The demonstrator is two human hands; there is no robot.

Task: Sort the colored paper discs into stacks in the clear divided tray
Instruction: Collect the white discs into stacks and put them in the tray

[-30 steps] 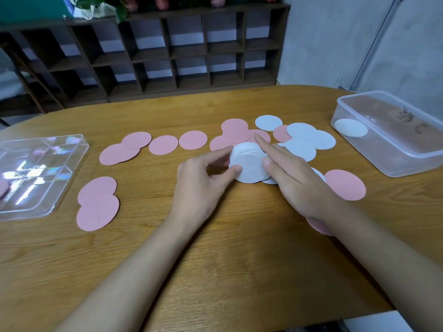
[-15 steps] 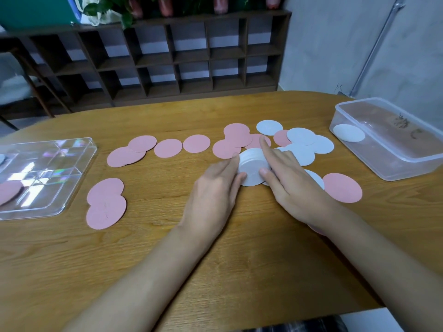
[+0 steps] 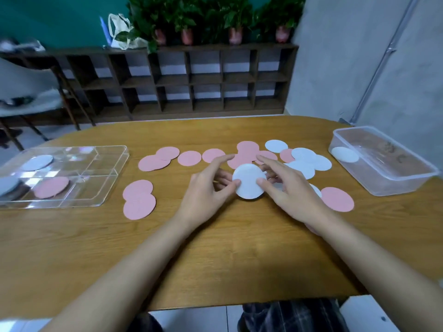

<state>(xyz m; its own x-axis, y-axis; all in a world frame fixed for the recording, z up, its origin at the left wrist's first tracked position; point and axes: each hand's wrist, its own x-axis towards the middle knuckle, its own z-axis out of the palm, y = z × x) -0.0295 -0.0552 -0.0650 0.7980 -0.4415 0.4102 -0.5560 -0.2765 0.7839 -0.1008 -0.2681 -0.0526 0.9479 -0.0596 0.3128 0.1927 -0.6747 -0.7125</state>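
Small stack of white discs (image 3: 249, 182), tilted up off the desk (image 3: 227, 255), pinched by its rim between left grip (image 3: 206, 191) and right grip (image 3: 290, 191), both closed narrowly on it. Just beyond the grips, a row of pink discs (image 3: 189, 158); beyond the right grip, loose white discs (image 3: 304, 161); to its right, a single pink disc (image 3: 336, 198). Left of the left grip, two overlapping pink discs (image 3: 139, 200). Well off to that side, the clear divided tray (image 3: 115, 178), with a white disc (image 3: 38, 162) and a pink disc (image 3: 51, 186) in separate compartments. Far right, a clear tub (image 3: 395, 188) holding another white disc (image 3: 344, 154).
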